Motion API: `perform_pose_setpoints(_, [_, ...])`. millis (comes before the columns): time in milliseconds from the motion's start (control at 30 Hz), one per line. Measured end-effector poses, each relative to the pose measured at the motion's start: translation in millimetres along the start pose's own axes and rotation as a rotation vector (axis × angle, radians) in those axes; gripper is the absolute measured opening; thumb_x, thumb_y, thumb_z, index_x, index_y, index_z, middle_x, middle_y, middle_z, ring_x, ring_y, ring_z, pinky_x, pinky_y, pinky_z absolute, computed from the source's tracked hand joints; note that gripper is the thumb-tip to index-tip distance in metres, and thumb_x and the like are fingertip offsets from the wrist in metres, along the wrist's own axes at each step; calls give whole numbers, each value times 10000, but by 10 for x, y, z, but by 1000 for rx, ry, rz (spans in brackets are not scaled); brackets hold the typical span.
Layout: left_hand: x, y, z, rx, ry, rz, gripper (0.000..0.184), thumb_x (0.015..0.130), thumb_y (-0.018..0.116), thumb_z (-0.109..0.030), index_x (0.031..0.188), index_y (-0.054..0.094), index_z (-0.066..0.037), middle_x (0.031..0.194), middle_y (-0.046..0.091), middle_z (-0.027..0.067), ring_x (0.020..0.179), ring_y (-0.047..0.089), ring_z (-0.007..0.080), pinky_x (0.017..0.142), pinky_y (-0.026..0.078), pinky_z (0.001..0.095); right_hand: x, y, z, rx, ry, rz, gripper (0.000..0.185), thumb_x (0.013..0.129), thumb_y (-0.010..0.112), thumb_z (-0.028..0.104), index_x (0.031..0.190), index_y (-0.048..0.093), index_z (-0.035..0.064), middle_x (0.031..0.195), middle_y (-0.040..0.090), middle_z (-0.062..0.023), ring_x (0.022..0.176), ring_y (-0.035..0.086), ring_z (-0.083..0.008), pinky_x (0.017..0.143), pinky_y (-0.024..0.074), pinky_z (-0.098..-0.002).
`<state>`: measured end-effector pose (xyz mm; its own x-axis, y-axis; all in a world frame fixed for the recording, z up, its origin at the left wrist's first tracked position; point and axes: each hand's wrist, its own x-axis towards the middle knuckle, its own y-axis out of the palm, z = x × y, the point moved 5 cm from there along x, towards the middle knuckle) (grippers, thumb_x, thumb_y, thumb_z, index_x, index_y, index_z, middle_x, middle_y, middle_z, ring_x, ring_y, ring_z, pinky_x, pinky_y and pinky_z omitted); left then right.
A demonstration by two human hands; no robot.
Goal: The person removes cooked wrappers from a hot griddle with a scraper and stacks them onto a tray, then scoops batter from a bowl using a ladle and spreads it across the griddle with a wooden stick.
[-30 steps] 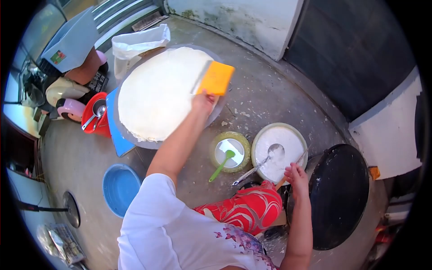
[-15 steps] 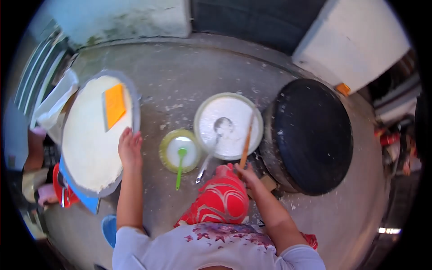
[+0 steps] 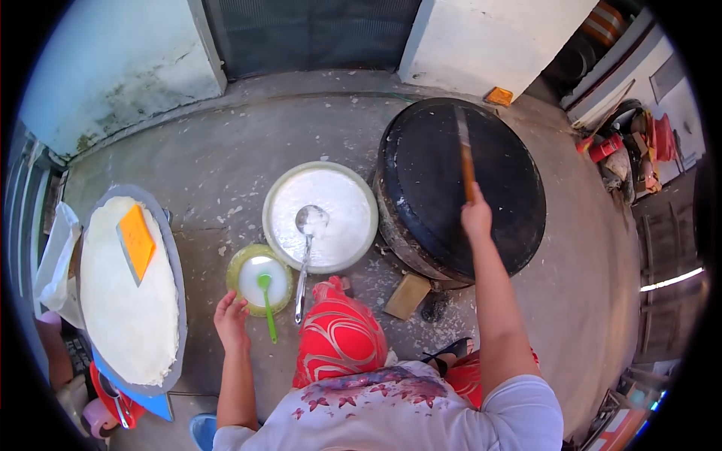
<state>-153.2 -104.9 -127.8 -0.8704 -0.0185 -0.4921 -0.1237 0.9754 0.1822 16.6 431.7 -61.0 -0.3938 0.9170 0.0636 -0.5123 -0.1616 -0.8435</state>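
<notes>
This looks like a household yard or entryway doubling as a rough cooking area: bare concrete floor (image 3: 203,154), a stained plaster wall (image 3: 124,83) and a dark door (image 3: 312,34) surround a drum-like black griddle (image 3: 429,180), a basin (image 3: 267,218) of white batter and pale flatbread (image 3: 124,316).

The right hand (image 3: 476,216) hides the grip end of the slender brown wooden-handled tool (image 3: 468,161); its blurred far end leaves contact with the round black griddle (image 3: 432,184) unclear. Behind the left hand (image 3: 231,319), the bottom edge crops the round blue basin (image 3: 201,431). Far right of the right hand, red and pale clutter (image 3: 639,154) is too small to identify.
</notes>
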Motion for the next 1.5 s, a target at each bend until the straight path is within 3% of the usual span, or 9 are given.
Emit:
perform_pose_setpoints(233, [-102, 254, 158, 7, -74, 77, 289, 741, 489, 20, 1029, 509, 30, 912, 539, 72, 747, 559, 133, 595, 440, 220, -577, 192, 493, -218, -606, 353, 490, 774, 404, 50, 1230, 424, 228, 909, 578, -213, 817, 564, -373, 695, 444, -451])
perform_pose_setpoints(433, [-104, 217, 262, 80, -66, 115, 254, 778, 468, -35, 1026, 504, 9, 918, 541, 65, 763, 556, 144, 612, 434, 241, -190, -223, -904, 488, 636, -273, 622, 745, 404, -23, 1308, 289, 213, 531, 441, -65, 378, 456, -181, 309, 359, -297])
perform_pose_setpoints(567, [-97, 279, 322, 128, -96, 122, 267, 785, 459, -48, 1040, 505, 15, 934, 536, 70, 780, 551, 147, 623, 436, 242, -730, -218, -330, -164, -679, -96, 621, 783, 410, 35, 1327, 249, 287, 537, 445, -58, 396, 458, -166, 316, 354, -290])
perform_pose_setpoints(700, [-63, 326, 394, 110, -84, 165, 284, 785, 458, -53, 1057, 501, 15, 941, 532, 72, 783, 551, 148, 628, 436, 243, -941, -350, -1231, 697, 741, -313, 679, 785, 344, -21, 1372, 142, 254, 555, 435, -30, 383, 400, -132, 312, 325, -279])
perform_pose_setpoints(867, [-65, 360, 493, 154, -108, 178, 288, 782, 463, -54, 1059, 501, 12, 931, 532, 64, 789, 550, 148, 635, 436, 244, -1819, -170, -649, 167, -315, 145, 559, 833, 353, 45, 1358, 224, 185, 603, 492, -40, 483, 466, -153, 453, 404, -282])
perform_pose_setpoints(1000, [-69, 327, 541, 138, -118, 138, 291, 755, 478, -4, 1042, 521, 23, 954, 534, 63, 764, 554, 139, 596, 434, 217, -1923, -267, -1174, 807, 634, -318, 574, 828, 362, -19, 1343, 272, 218, 622, 490, -33, 448, 453, -122, 445, 410, -249])
perform_pose_setpoints(1100, [-2, 313, 645, 215, -121, 161, 286, 769, 470, -33, 1049, 508, 15, 926, 524, 55, 774, 557, 141, 617, 441, 228, -2190, -77, -453, 192, -366, 401, 550, 831, 350, 2, 1343, 273, 186, 672, 493, -31, 555, 471, -113, 520, 412, -229])
perform_pose_setpoints(1300, [67, 166, 755, 179, -101, 133, 304, 751, 490, -17, 1052, 508, 17, 928, 533, 53, 754, 559, 132, 594, 441, 227, -1877, -78, -919, 814, 509, -216, 561, 850, 381, 2, 1349, 253, 223, 647, 480, 6, 440, 391, -58, 395, 352, -182])
perform_pose_setpoints(1500, [293, -165, 1184, 390, -75, 46, 289, 719, 540, -21, 1007, 562, -31, 951, 553, 65, 770, 547, 144, 627, 438, 232, -2204, 334, -107, 181, -413, 447, 497, 832, 460, 27, 1301, 359, 159, 787, 580, -19, 551, 491, -99, 577, 423, -197])
